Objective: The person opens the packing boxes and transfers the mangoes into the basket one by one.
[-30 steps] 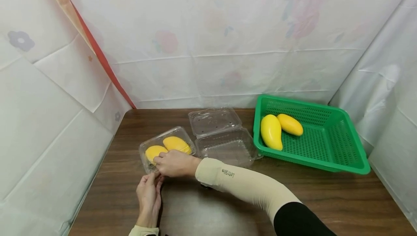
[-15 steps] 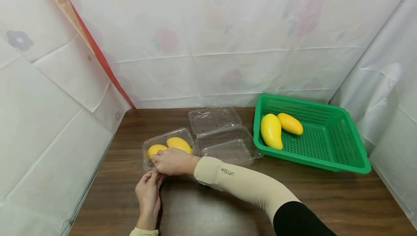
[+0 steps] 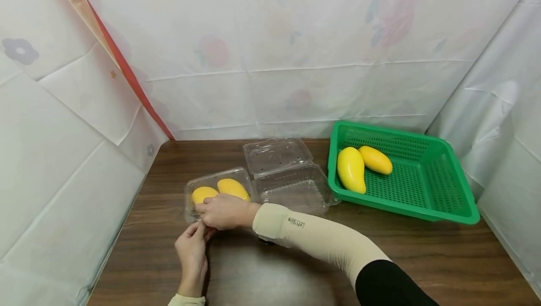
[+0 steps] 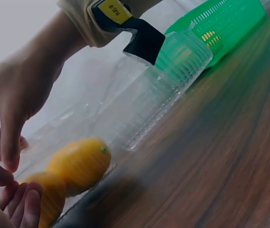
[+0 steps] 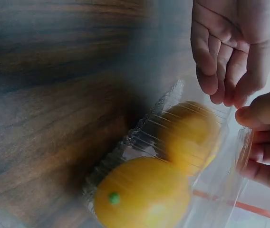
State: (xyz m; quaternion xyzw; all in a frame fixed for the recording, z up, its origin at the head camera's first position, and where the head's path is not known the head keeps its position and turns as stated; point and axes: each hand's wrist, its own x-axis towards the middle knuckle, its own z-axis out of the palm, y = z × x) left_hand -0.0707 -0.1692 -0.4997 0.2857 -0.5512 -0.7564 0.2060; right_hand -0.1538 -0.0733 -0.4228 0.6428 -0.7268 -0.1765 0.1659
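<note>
Two yellow mangoes lie inside a clear plastic clamshell box at the left of the table, its lid down over them. At the box's near left corner, my left hand pinches the edge between thumb and fingertips. My right hand comes across from the right and grips the lid's edge at the same corner, partly covering one mango. In the right wrist view, the right thumb and fingers hold the clear rim, close beside the fingertips of the left hand.
A second clear clamshell box stands open just right of the first, its lid laid back. Beyond it is a green basket with two more mangoes. White printed sheets wall the wooden table.
The box with the two mangoes has shifted slightly to the right and turned a little. Both hands stay at its near left corner with small finger movements.
</note>
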